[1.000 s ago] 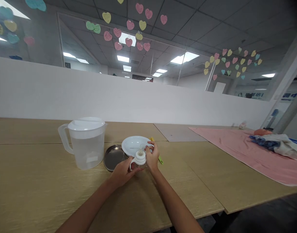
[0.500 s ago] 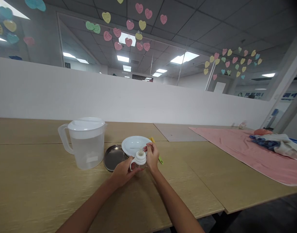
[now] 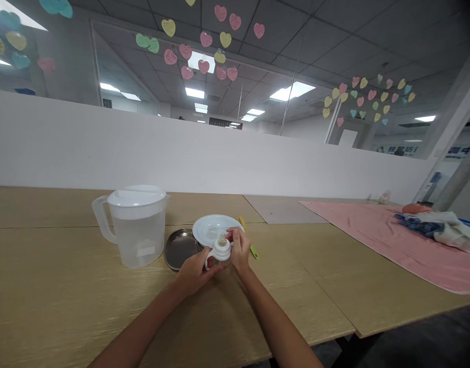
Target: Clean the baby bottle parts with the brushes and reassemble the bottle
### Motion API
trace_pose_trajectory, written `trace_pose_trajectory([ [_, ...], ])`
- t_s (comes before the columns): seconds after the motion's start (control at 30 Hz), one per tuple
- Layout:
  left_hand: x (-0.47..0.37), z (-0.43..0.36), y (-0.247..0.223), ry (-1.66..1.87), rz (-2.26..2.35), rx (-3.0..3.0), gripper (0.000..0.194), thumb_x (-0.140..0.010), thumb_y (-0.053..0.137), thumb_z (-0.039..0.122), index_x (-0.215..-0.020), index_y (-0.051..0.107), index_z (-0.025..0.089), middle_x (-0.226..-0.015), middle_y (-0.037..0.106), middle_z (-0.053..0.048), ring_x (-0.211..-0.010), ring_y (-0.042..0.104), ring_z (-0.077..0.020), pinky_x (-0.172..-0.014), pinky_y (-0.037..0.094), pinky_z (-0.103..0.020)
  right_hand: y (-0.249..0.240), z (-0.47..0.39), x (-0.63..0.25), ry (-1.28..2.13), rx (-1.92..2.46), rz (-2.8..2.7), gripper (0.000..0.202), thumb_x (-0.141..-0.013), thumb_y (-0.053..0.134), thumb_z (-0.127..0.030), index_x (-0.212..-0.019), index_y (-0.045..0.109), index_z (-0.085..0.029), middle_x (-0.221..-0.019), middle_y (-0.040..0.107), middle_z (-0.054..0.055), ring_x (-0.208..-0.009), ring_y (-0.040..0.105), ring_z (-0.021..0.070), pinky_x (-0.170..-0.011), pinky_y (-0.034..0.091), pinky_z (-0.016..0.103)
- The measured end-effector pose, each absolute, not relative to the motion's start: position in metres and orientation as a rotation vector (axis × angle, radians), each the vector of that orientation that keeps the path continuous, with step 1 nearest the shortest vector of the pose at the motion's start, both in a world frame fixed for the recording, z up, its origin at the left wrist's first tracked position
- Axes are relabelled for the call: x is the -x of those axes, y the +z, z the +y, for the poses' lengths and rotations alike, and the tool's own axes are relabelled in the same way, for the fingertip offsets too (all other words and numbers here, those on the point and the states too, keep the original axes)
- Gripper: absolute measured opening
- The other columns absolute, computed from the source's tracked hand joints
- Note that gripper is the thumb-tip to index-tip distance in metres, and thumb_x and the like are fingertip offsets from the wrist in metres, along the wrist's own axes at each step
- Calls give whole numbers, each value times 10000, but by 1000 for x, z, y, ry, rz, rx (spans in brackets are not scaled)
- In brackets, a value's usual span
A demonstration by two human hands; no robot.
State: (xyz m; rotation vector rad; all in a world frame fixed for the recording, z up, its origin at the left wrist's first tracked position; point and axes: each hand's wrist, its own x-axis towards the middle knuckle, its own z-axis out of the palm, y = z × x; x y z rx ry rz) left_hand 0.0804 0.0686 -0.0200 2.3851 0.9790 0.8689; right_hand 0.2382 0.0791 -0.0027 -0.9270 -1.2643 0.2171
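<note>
A small baby bottle with a white collar, side handles and a clear nipple stands upright between my hands. My left hand is wrapped round its left handle and lower side. On the right, my right hand has its fingers closed at the bottle's upper right side, by the right handle; what the fingertips pinch is too small to make out. Behind the bottle lies a white plate, and to its left is a round dark metal dish. A yellow and green tool shows partly behind my right hand.
A large clear pitcher with a white lid stands left of the metal dish. A pink cloth covers the table's right part, with bundled fabric on it. Behind the table runs a white partition.
My right hand has shifted very slightly left and down at the bottle's top. A thin line seen over the plate near the nipple no longer shows. My left hand keeps its hold.
</note>
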Motion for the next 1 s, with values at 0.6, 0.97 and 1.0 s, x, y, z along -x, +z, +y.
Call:
trace_pose_trajectory([
  [0.6, -86, 69, -24, 893, 1180, -2307, 379, -750, 530, 552, -904, 457, 213, -666, 546, 29, -586, 520, -151, -551, 339, -236, 7, 65, -238, -176, 898, -1716, 152, -802, 495, -306, -693, 500, -201, -660, 466, 6, -644, 448, 153, -598, 331, 267],
  [0.97, -87, 66, -21, 1013, 1041, -2339, 380, -763, 525, 552, -880, 477, 193, -804, 556, -13, -683, 492, -158, -630, 376, -268, 1, 69, -239, -192, 910, -1611, 324, -841, 461, -286, -534, 409, -198, -549, 368, -28, -536, 364, 112, -531, 261, 253],
  [1.0, -87, 66, -21, 995, 1042, -2336, 387, -760, 524, 561, -871, 471, 194, -775, 553, -5, -662, 485, -156, -614, 367, -264, 1, 70, -239, -169, 899, -1588, 339, -842, 466, -288, -522, 407, -194, -538, 362, -31, -528, 360, 107, -524, 258, 250],
])
